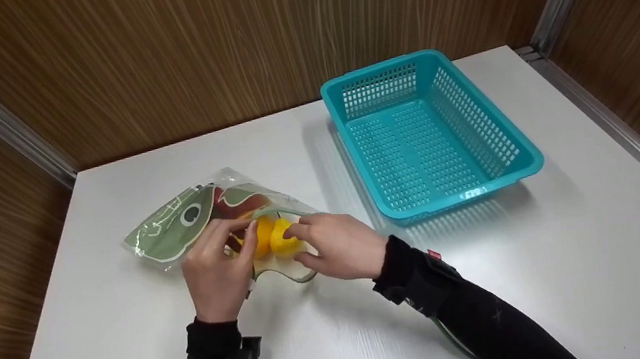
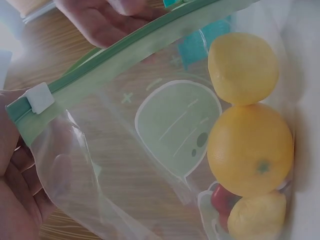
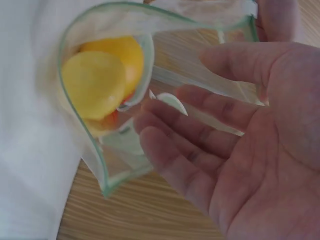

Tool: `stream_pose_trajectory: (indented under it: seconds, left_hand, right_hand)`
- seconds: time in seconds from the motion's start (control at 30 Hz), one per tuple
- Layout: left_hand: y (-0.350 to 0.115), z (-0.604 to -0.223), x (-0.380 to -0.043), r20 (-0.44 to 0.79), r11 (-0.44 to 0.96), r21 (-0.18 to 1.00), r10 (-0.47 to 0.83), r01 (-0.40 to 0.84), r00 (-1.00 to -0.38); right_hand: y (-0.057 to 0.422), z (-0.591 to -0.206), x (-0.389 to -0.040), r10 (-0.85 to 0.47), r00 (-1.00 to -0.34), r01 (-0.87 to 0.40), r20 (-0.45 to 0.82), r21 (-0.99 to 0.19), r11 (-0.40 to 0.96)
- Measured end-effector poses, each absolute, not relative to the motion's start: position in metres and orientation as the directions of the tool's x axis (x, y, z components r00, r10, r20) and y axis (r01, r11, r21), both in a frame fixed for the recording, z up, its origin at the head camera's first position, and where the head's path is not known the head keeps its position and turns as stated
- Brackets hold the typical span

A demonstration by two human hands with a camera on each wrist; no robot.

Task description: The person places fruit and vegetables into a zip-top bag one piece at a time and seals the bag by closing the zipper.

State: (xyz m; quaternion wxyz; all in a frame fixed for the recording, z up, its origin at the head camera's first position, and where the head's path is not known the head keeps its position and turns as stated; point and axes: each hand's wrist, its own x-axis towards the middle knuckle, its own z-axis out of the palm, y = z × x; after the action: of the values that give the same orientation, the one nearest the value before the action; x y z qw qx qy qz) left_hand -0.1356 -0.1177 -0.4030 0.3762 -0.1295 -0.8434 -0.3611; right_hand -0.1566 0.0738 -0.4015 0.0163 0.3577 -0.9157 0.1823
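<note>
A clear slider-zip bag [image 1: 176, 225] with a green cartoon print lies on the table, its mouth spread toward me. My left hand [image 1: 219, 265] pinches the left edge of the mouth. At that end of the green zip strip sits a white slider [image 2: 40, 97]. Inside are an orange [image 2: 250, 150], a lemon [image 2: 243, 68] and another yellow fruit [image 2: 257, 217] beside something red [image 2: 223, 202], partly hidden. My right hand [image 1: 338, 242] is at the right side of the mouth, close to the lemon. Its fingers [image 3: 175, 160] are loosely bent with nothing between them.
A turquoise plastic basket [image 1: 522, 167] with perforated walls stands at the back right of the white table [image 1: 343, 345]. Wood-grain panels [image 1: 183, 54] enclose the back and both sides.
</note>
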Motion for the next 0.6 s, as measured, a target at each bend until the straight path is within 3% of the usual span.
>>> stream_pose_trajectory:
  seconds: [0.33,0.6]
  left_hand:
    - [-0.118,-0.403,-0.136,0.739,0.709,0.503,-0.056,0.495,-0.672]
    - [-0.118,-0.402,-0.136,0.739,0.701,0.511,-0.063,0.497,-0.670]
  right_hand:
    - [0.095,-0.396,-0.165,-0.488,-0.818,-0.573,0.304,-0.364,0.734]
    - [0.097,-0.403,-0.167,-0.470,-0.858,-0.510,0.206,-0.244,0.825]
